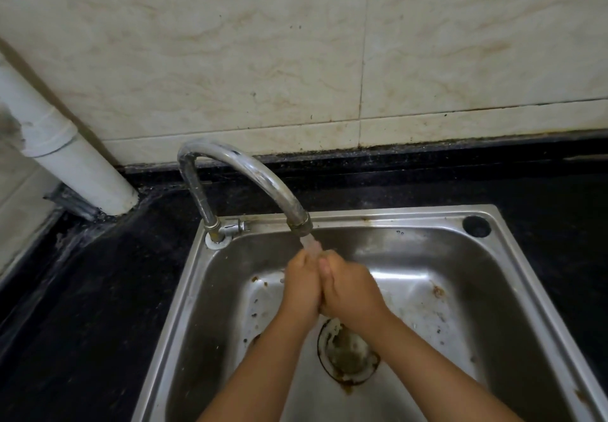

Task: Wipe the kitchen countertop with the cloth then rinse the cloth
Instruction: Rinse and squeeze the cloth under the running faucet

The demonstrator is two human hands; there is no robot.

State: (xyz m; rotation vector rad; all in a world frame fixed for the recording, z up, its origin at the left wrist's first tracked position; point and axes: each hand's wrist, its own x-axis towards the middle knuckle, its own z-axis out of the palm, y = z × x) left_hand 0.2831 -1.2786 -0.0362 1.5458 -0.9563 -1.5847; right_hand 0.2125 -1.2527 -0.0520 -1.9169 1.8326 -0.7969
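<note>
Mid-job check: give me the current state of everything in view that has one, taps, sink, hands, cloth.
Curved chrome faucet: running, stream falling onto the hands.
Stainless steel sink: wet, rust-spotted, not filled.
Round sink drain: open, grimy.
Left hand: pressed against the right under the water.
Right hand: pressed against the left, fingers curled.
Cloth: not visible; cannot tell if it is between the hands.
Black stone countertop: looks wet near the white pipe.

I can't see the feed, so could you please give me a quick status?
Left hand and right hand pressed together under running tap, over sink. Cloth not visible. Nothing in the way.
</note>
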